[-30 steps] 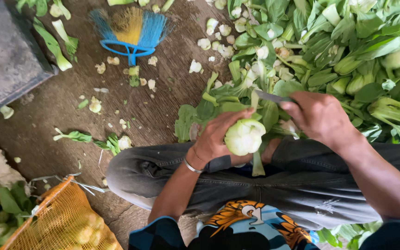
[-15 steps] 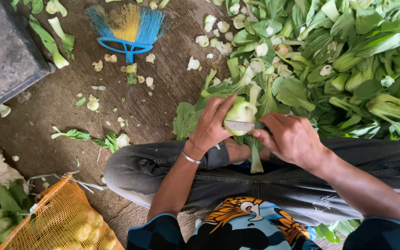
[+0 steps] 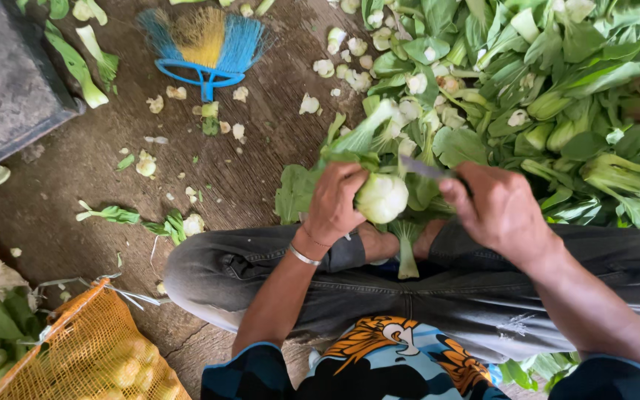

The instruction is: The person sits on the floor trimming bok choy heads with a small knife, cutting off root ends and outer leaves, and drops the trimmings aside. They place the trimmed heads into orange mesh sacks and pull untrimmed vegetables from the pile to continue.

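Head view: the person is sitting over a dirt floor (image 3: 98, 192), knees apart. The left hand (image 3: 335, 204) is gripping a bok choy head (image 3: 381, 197) at its leafy end, fingers (image 3: 350, 178) curled fully round it, with the pale trimmed base facing up toward the camera. The vegetable is sitting just above the lap, between the two hands. The right hand (image 3: 499, 207) is closed round the handle of a knife (image 3: 422, 168), its blade lying flat and pointing at the top of the head, touching or nearly so; contact cannot be told for certain.

Handling judgement: the head looks light, crisp at the stem and limp at the leaves, likely to bruise or snap under a hard squeeze; the firm bulb just above the cut base appears the soundest place to hold.

Surroundings: a large heap of greens (image 3: 557, 96) is lying just beyond the knees, cut stubs (image 3: 324, 68) are scattered about, a blue hand broom (image 3: 205, 44) is lying further off, and an orange mesh sack (image 3: 87, 355) is standing at lower left.
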`<state>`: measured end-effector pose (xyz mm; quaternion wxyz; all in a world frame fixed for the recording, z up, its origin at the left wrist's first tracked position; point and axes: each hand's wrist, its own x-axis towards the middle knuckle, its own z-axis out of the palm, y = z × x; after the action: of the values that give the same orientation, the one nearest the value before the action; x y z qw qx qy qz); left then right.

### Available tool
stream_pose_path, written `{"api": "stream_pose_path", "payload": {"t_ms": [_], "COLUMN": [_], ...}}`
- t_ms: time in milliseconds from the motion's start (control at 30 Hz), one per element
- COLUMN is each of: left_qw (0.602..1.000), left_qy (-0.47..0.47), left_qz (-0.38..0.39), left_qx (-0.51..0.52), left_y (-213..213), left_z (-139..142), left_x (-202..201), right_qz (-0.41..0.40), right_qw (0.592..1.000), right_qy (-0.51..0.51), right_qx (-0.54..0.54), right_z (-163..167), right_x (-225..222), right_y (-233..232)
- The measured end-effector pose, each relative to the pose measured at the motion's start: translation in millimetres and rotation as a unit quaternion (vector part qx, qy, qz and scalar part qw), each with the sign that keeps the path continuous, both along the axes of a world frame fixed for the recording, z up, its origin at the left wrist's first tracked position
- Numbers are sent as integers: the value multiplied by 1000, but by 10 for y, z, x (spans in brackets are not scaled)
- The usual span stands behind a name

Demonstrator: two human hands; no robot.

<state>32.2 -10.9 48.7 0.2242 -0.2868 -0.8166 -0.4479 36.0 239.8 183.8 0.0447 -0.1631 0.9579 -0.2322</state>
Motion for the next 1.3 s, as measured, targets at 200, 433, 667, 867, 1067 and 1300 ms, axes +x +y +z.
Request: {"api": "stream_pose_path", "payload": {"t_ms": [200, 433, 667, 867, 1067, 1300], "left_qw": [997, 992, 991, 983, 956, 690], "left_qy": [-15, -22, -77, -138, -258, -571], "left_qz": [34, 2, -58, -123, -125, -9], "left_qx": [-73, -128, -89, -6, 58, 445], "left_y": [-28, -18, -42, 63, 81, 256], "left_z": [20, 61, 72, 131, 152, -385], "left_x": [-10, 6, -31, -50, -110, -197], "right_qz": [62, -50, 2, 88, 56, -242], "right_qw": [995, 952, 886, 905, 921, 925], "right_qy": [9, -122, -147, -173, -172, -271], "right_qx": [-73, -275, -440, -379, -345, -107], "right_z": [-82, -386, -730, -798, -819, -1005], "right_x": [249, 67, -12, -188, -132, -117], "right_y": [-150, -256, -344, -88, -26, 466]}}
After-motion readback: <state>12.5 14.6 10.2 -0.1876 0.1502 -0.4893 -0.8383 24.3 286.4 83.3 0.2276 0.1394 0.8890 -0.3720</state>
